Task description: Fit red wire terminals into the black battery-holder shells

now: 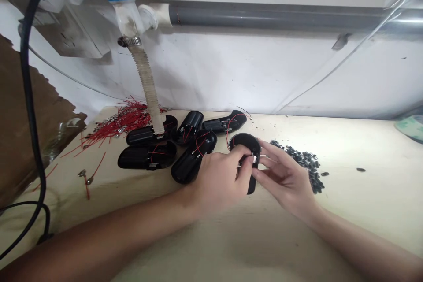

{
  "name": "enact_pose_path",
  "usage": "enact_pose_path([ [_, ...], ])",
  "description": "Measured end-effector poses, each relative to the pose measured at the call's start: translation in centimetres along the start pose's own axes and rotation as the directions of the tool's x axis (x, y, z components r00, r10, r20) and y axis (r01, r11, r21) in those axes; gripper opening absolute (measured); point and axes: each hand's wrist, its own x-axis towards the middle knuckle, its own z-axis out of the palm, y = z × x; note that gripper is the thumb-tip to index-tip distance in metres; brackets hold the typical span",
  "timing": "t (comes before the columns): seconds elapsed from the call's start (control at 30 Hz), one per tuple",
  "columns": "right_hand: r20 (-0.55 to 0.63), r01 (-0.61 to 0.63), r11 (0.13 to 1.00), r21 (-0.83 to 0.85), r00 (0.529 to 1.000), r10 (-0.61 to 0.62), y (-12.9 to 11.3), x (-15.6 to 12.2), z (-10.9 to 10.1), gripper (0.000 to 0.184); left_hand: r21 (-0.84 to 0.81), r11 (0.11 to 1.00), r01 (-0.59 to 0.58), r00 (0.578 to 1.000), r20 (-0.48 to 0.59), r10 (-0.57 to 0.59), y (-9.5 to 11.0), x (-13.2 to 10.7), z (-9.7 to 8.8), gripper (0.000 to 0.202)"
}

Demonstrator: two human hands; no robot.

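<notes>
A black plastic housing (245, 141) with a rounded, hollow end stands tilted above the table between my two hands. My right hand (289, 180) holds its right edge, with the thumb low and the fingers along the side. My left hand (224, 172) reaches in from the left, thumb and index finger pinched together inside the hollow. A small white-and-metal part (254, 159) shows by those fingertips; whatever they pinch is hidden. Just left of my left hand lies another black housing (188, 165) with red and black wires.
Several more wired black housings (145, 156) lie to the left. Behind them are a pile of red wires with metal pieces (128, 119) and a hanging ribbed hose (147, 79). Small black parts (306, 163) are heaped at right. A black cable (28, 97) hangs at left.
</notes>
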Motion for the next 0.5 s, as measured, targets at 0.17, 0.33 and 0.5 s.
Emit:
enact_pose_path([
  [0.17, 0.01, -0.002, 1.0, 0.005, 1.0, 0.002, 0.15, 0.0, -0.03, 0.063, 0.032, 0.999, 0.011, 0.999, 0.042, -0.013, 0.12, 0.21, -0.23, 0.027],
  [0.33, 0.008, -0.024, 1.0, -0.02, 1.0, 0.025, 0.07, 0.09, -0.11, 0.061, -0.021, 0.999, 0.045, 0.998, 0.054, -0.044, 0.11, 0.1, -0.13, 0.023],
  [0.5, -0.021, -0.053, 0.998, 0.037, 0.998, 0.054, 0.06, 0.34, -0.17, 0.039, -0.035, 0.997, 0.068, 0.997, 0.047, -0.066, -0.17, 0.08, 0.21, 0.025],
])
